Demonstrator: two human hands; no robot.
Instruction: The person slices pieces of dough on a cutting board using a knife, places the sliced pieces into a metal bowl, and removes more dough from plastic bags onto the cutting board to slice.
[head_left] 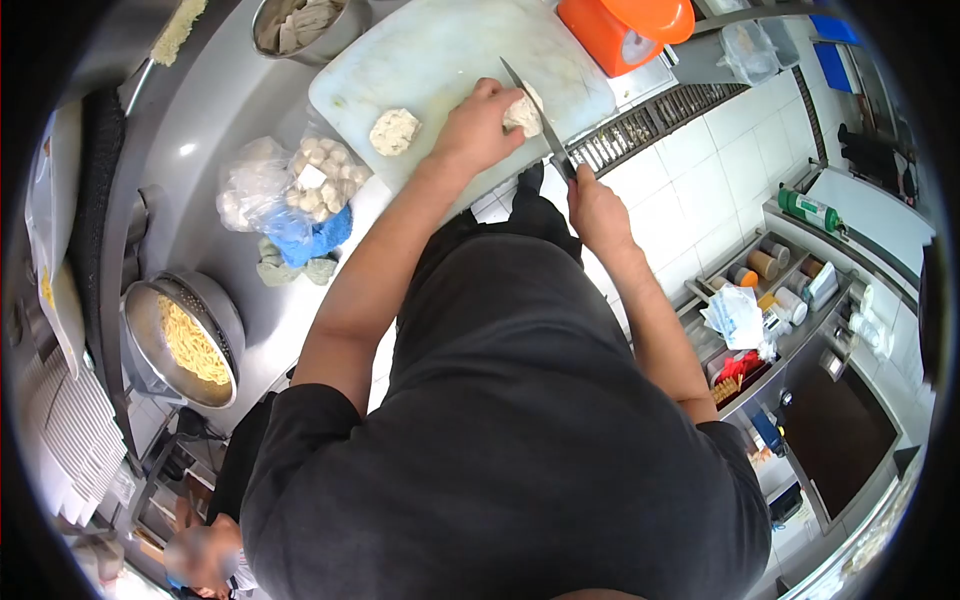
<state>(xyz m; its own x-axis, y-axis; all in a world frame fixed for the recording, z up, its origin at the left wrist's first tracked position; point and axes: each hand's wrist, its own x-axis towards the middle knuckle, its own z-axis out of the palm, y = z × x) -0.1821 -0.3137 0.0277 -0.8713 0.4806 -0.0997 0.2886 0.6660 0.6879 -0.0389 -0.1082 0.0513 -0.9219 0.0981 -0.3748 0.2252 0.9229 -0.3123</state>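
A pale, rough lump of what looks like dough [524, 116] lies on the white cutting board [450, 50]. My left hand [478, 128] is closed against its left side, with the thumb bent near its lower edge. In my right hand [602, 212] is the handle of a long kitchen knife [550, 140]. Its blade points up and left, crossing over the lump; whether it has cut in cannot be made out. A second pale lump [395, 132] rests on the board, left of my left forearm.
An orange kitchen scale [628, 45] stands right of the board. Left are bags of pale round pieces [325, 175], a blue cloth [318, 238] and a metal bowl [218, 300] with yellow strips. Another person [215, 550] is at lower left; shelves with jars [765, 262] at right.
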